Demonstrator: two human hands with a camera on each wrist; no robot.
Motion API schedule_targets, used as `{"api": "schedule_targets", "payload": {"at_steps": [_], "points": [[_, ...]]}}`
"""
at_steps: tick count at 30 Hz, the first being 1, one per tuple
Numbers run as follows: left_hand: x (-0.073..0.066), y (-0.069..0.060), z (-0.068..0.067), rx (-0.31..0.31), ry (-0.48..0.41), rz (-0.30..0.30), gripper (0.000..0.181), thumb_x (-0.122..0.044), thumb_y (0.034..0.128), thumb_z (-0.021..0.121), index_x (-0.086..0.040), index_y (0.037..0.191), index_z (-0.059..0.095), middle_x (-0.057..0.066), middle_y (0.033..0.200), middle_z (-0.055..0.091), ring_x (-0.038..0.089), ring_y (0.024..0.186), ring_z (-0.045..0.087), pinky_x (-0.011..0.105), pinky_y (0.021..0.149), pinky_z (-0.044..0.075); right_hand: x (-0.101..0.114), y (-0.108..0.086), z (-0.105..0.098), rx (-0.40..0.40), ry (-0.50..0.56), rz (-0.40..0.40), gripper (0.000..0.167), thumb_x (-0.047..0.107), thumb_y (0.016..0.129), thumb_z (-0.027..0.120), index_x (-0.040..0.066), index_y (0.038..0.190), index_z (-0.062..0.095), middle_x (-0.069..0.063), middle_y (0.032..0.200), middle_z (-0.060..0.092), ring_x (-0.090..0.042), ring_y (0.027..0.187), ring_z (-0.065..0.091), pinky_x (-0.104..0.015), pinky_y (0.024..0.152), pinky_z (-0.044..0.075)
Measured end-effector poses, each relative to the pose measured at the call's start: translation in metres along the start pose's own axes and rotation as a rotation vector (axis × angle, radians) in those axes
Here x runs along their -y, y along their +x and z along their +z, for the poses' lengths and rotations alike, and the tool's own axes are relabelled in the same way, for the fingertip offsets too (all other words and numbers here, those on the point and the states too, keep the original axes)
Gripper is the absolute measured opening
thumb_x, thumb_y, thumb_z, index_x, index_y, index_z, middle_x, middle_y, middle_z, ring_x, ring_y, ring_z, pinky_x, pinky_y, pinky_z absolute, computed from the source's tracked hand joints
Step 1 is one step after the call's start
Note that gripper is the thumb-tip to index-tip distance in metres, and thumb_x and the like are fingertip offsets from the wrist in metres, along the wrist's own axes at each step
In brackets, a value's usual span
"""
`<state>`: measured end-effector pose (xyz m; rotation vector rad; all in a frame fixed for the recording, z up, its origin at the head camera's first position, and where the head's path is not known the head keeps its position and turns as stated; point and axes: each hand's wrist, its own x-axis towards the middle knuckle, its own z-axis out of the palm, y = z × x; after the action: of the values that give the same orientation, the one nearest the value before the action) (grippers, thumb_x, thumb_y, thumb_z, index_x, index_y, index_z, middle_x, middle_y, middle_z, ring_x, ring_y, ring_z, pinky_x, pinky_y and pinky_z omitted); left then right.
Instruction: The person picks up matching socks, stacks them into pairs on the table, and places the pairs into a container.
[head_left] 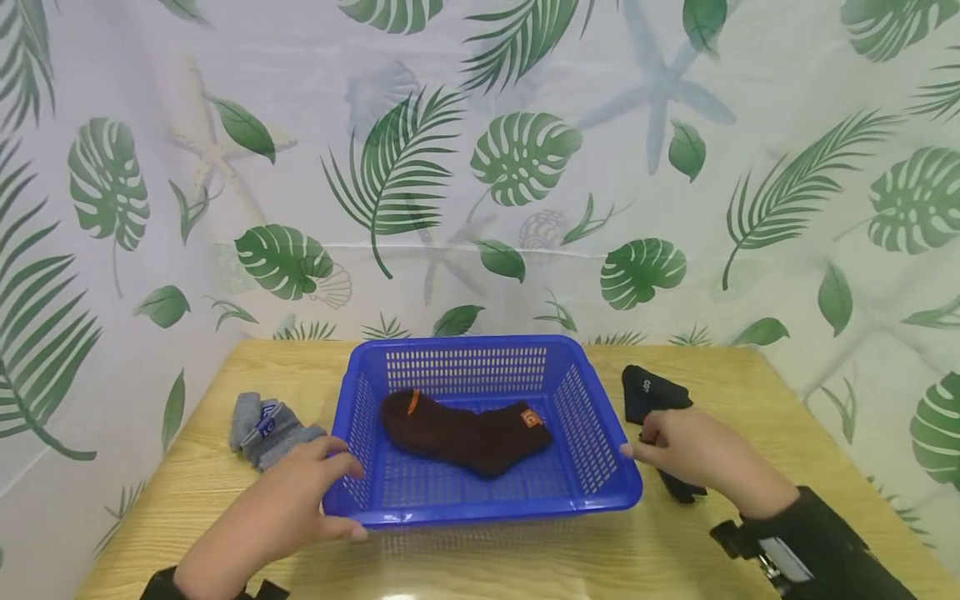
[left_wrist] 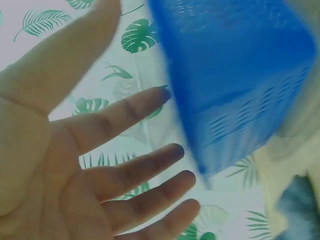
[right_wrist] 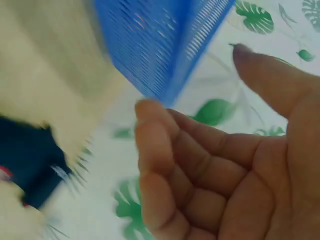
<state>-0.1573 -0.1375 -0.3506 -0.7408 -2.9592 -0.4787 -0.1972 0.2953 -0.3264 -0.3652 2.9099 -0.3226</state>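
A blue plastic basket [head_left: 480,512] with perforated walls stands in the middle of the table. Inside it lies a pair of dark brown socks [head_left: 457,433] with an orange label. At the basket's left side is my left hand [head_left: 288,500], its fingers extended and apart; the left wrist view shows the palm with nothing in it. My right hand [head_left: 705,454] is by the basket's right front corner, thumb spread and fingers loosely bent. In the right wrist view its fingertips [right_wrist: 147,111] come close to the basket; whether they touch cannot be told.
Grey socks [head_left: 266,429] with a blue label lie left of the basket, partly behind my left hand. Black socks [head_left: 652,392] lie on the right, partly hidden by my right hand. Behind the wooden table [head_left: 750,392] hangs a leaf-patterned cloth [head_left: 525,275].
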Motion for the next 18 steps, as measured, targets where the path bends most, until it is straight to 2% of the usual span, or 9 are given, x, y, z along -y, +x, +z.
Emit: {"api": "schedule_targets", "payload": {"at_steps": [2, 4, 6, 9, 12, 15, 18], "points": [[0.000, -0.008, 0.010, -0.041, 0.002, 0.004, 0.045, -0.040, 0.0627, 0.089, -0.017, 0.096, 0.069, 0.013, 0.116, 0.062, 0.037, 0.107, 0.058, 0.052, 0.091, 0.048, -0.003, -0.010, 0.014, 0.058, 0.052, 0.028, 0.037, 0.041, 0.090, 0.066, 0.003, 0.086, 0.069, 0.000, 0.069, 0.061, -0.014, 0.061, 0.055, -0.033, 0.057, 0.048], [0.000, -0.009, 0.013, -0.067, 0.015, 0.011, 0.042, -0.034, 0.0622, 0.090, -0.017, 0.093, 0.069, 0.010, 0.110, 0.063, 0.033, 0.103, 0.060, 0.049, 0.090, 0.049, 0.000, -0.015, 0.023, 0.094, 0.088, 0.051, 0.036, 0.040, 0.091, 0.066, 0.007, 0.077, 0.068, 0.001, 0.063, 0.059, -0.014, 0.057, 0.054, -0.030, 0.054, 0.045], [-0.001, -0.005, 0.013, -0.070, 0.023, 0.015, 0.038, -0.030, 0.0638, 0.090, -0.015, 0.092, 0.068, 0.006, 0.105, 0.064, 0.030, 0.099, 0.061, 0.047, 0.087, 0.050, 0.006, -0.016, 0.027, 0.095, 0.093, 0.067, 0.035, 0.036, 0.091, 0.066, 0.009, 0.070, 0.065, 0.001, 0.059, 0.058, -0.013, 0.053, 0.054, -0.029, 0.051, 0.043], [0.003, 0.010, 0.009, -0.038, 0.020, -0.006, 0.036, -0.026, 0.0680, 0.088, -0.012, 0.094, 0.068, 0.006, 0.104, 0.065, 0.029, 0.097, 0.063, 0.046, 0.085, 0.051, 0.008, -0.004, 0.028, 0.060, 0.049, 0.072, 0.038, 0.032, 0.094, 0.063, 0.009, 0.064, 0.061, 0.001, 0.054, 0.056, -0.013, 0.048, 0.052, -0.027, 0.047, 0.040], [0.011, 0.027, 0.012, -0.024, -0.013, -0.047, 0.031, -0.023, 0.0740, 0.084, -0.009, 0.096, 0.068, 0.015, 0.115, 0.064, 0.036, 0.105, 0.061, 0.049, 0.090, 0.050, 0.003, 0.013, 0.029, 0.033, 0.041, 0.100, 0.037, 0.030, 0.095, 0.060, 0.009, 0.064, 0.061, 0.001, 0.055, 0.056, -0.014, 0.050, 0.052, -0.027, 0.048, 0.039], [0.020, 0.046, 0.019, -0.049, -0.057, -0.081, 0.026, -0.020, 0.0791, 0.081, -0.007, 0.098, 0.068, 0.022, 0.128, 0.058, 0.041, 0.116, 0.056, 0.052, 0.095, 0.046, -0.005, 0.033, 0.028, 0.000, 0.072, 0.138, 0.039, 0.030, 0.095, 0.059, 0.010, 0.062, 0.060, 0.000, 0.055, 0.056, -0.015, 0.051, 0.052, -0.027, 0.049, 0.038], [0.028, 0.061, 0.028, -0.106, -0.086, -0.089, 0.022, -0.019, 0.0819, 0.078, -0.006, 0.096, 0.069, 0.023, 0.133, 0.055, 0.043, 0.118, 0.055, 0.052, 0.096, 0.046, -0.013, 0.052, 0.026, -0.032, 0.100, 0.160, 0.040, 0.030, 0.095, 0.057, 0.011, 0.060, 0.059, 0.000, 0.055, 0.056, -0.015, 0.051, 0.052, -0.027, 0.049, 0.038]]}}
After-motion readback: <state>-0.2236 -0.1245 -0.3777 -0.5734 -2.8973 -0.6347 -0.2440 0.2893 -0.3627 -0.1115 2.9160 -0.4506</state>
